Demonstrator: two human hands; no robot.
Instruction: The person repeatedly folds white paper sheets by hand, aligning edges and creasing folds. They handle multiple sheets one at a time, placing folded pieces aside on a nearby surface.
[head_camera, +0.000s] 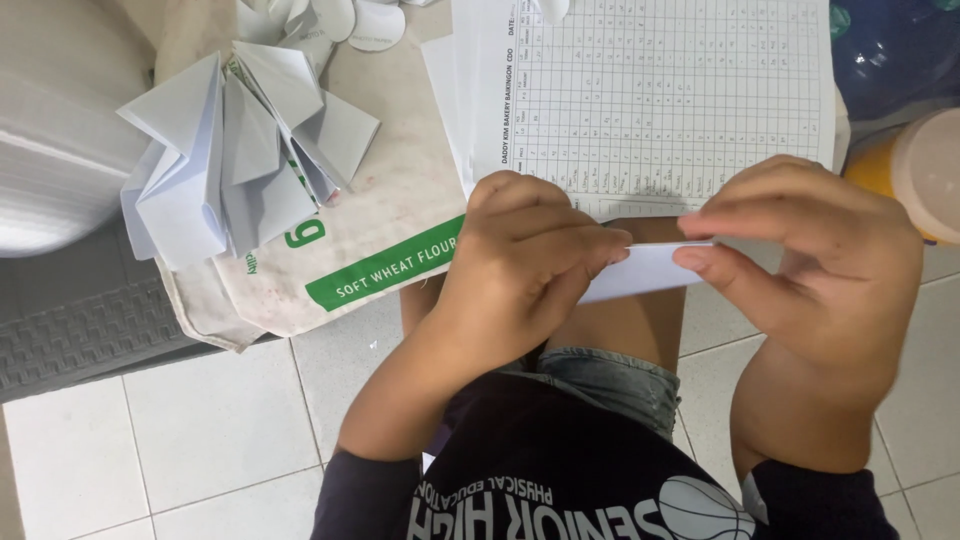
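Both of my hands hold one small folded white paper (648, 270) above my lap. My left hand (520, 265) pinches its left end with curled fingers. My right hand (815, 255) grips its right end between thumb and fingertips. The paper is folded flat into a narrow strip and is partly hidden by my fingers. Just beyond my hands lies a stack of white sheets printed with a grid table (660, 90).
A pile of folded white paper pieces (235, 150) sits on a white sack with a green band (380, 230). A grey mat (70, 330) lies at the left and a plastic bottle (915, 165) at the right. White floor tiles (210, 430) spread below.
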